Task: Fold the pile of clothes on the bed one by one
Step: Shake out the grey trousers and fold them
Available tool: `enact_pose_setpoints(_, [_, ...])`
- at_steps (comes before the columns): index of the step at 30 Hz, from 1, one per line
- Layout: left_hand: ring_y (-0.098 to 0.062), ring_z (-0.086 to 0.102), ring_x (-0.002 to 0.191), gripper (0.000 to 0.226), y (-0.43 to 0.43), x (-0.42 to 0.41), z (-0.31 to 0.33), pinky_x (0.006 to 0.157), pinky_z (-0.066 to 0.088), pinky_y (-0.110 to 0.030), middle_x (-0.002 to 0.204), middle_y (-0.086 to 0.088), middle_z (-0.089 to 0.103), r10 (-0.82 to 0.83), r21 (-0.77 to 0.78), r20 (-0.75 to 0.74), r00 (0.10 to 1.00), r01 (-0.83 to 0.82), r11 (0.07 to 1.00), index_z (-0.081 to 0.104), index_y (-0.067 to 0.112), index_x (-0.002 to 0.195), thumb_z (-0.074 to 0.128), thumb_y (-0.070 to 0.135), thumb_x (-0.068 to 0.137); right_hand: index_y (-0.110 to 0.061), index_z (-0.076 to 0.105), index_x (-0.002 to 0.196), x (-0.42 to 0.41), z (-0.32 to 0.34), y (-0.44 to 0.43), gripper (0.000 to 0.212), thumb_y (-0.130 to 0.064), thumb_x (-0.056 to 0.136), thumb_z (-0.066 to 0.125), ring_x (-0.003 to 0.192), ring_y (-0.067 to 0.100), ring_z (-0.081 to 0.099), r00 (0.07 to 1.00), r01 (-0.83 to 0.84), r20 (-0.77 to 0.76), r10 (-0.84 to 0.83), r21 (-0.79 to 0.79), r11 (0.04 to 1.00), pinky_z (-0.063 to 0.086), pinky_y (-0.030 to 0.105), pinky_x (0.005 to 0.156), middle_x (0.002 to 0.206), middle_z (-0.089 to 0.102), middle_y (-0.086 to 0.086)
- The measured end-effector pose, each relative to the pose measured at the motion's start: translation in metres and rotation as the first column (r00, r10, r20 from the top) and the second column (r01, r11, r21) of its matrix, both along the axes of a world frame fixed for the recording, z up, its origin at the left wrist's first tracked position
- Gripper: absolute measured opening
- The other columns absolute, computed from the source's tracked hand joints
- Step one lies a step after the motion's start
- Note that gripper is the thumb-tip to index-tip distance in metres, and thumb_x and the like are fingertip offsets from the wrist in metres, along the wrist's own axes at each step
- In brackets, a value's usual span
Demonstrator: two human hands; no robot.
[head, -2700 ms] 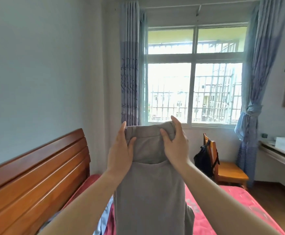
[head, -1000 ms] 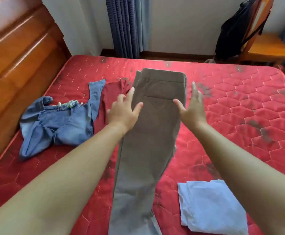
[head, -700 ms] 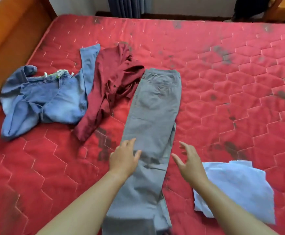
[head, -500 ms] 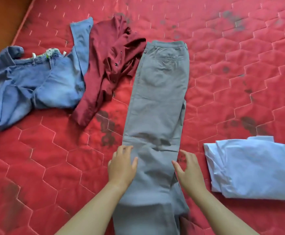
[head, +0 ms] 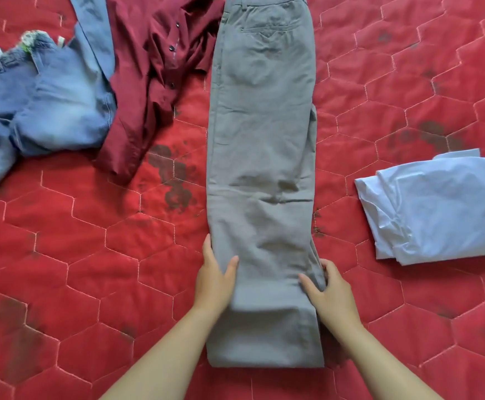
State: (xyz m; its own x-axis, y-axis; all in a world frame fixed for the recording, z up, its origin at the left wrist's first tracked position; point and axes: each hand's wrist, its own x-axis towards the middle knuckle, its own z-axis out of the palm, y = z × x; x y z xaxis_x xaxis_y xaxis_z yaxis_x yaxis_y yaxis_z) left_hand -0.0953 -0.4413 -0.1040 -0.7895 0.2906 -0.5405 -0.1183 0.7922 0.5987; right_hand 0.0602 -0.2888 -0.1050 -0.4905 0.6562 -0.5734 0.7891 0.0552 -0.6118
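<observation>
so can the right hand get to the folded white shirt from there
Probably yes: the right hand grips the edge of the grey trousers, and only bare red mattress lies between it and the white shirt to its right. It must let go first.

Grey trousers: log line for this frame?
grey trousers flat on bed | left hand, right hand pinch leg edges | crosswise fold pending

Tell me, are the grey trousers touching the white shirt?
Apart. The head view shows a strip of bare red mattress between the trousers and the shirt.
</observation>
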Motion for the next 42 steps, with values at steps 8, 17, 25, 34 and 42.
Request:
enact_pose_setpoints(8, [-0.005,0.050,0.104,0.067,-0.008,0.009,0.027,0.081,0.036,-0.013,0.117,0.014,0.047,0.047,0.191,-0.011,0.999,-0.044,0.981,0.028,0.020,0.142,0.064,0.016,0.086,-0.032,0.060,0.089,0.038,0.031,-0.024,0.017,-0.018,0.082,0.068,0.073,-0.006,0.060,0.975,0.178,-0.136,-0.178,-0.011,0.984,0.041,0.007,0.061,0.079,0.067,-0.022])
enact_pose_setpoints(17, [-0.022,0.053,0.114,0.072,-0.046,0.034,0.040,0.091,0.041,-0.031,0.128,-0.004,0.051,-0.016,0.049,-0.018,1.000,0.017,0.999,0.020,0.023,0.146,0.062,0.022,0.087,-0.041,0.048,0.130,0.053,0.041,-0.026,0.046,-0.026,0.087,0.057,0.092,-0.005,0.060,0.997,0.079,-0.023,-0.079,0.006,0.997,0.043,0.018,0.080,0.115,0.065,-0.015])
enact_pose_setpoints(25, [-0.023,0.046,0.124,0.070,-0.044,0.043,0.033,0.101,0.038,-0.035,0.137,-0.008,0.046,0.021,0.017,-0.043,0.999,-0.021,1.000,0.022,0.018,0.145,0.061,0.019,0.087,-0.047,0.049,0.125,0.069,0.045,-0.007,0.064,-0.013,0.074,0.065,0.099,-0.012,0.055,0.985,-0.115,-0.140,0.105,-0.065,0.991,0.041,0.004,0.075,0.112,0.060,-0.031])
enact_pose_setpoints(34, [-0.022,0.049,0.120,0.057,-0.047,0.064,0.030,0.096,0.040,-0.033,0.132,-0.004,0.051,0.192,-0.013,-0.077,0.978,-0.194,0.981,0.035,0.020,0.138,0.061,0.026,0.088,-0.033,0.057,0.126,0.068,0.038,0.014,0.065,-0.011,0.067,0.076,0.110,0.003,0.058,0.925,-0.333,-0.176,0.337,0.053,0.941,0.048,0.027,0.091,0.119,0.063,-0.016])
enact_pose_setpoints(42, [-0.010,0.049,0.109,0.050,-0.063,0.105,0.058,0.084,0.039,-0.024,0.119,0.009,0.051,0.282,0.030,-0.070,0.957,-0.280,0.959,0.038,0.030,0.134,0.059,0.026,0.089,-0.020,0.074,0.095,0.071,0.043,0.009,0.025,-0.012,0.072,0.077,0.091,0.018,0.062,0.895,-0.300,-0.245,0.374,0.290,0.909,0.044,0.022,0.075,0.092,0.068,-0.005])
